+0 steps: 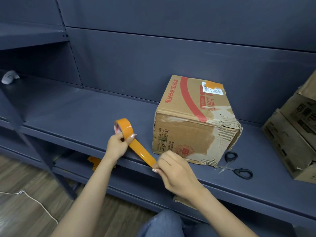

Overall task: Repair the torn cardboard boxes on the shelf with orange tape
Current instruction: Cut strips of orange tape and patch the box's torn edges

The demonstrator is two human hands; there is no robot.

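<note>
A torn cardboard box [193, 120] with red print stands on the blue-grey shelf [82, 113]; its front right corner is ripped, and a short orange strip sticks by its label on top. My left hand [117, 145] grips the orange tape roll [124, 128] just left of the box. A strip of tape [142, 152] runs from the roll down to my right hand [172, 170], which pinches its free end above the shelf's front edge.
Black-handled scissors [236, 165] lie open on the shelf right of the box. More worn cardboard boxes [294, 139] stand at the right edge. Cardboard and orange scraps [94, 161] lie on the lower shelf. A grey object [9, 76] sits far left.
</note>
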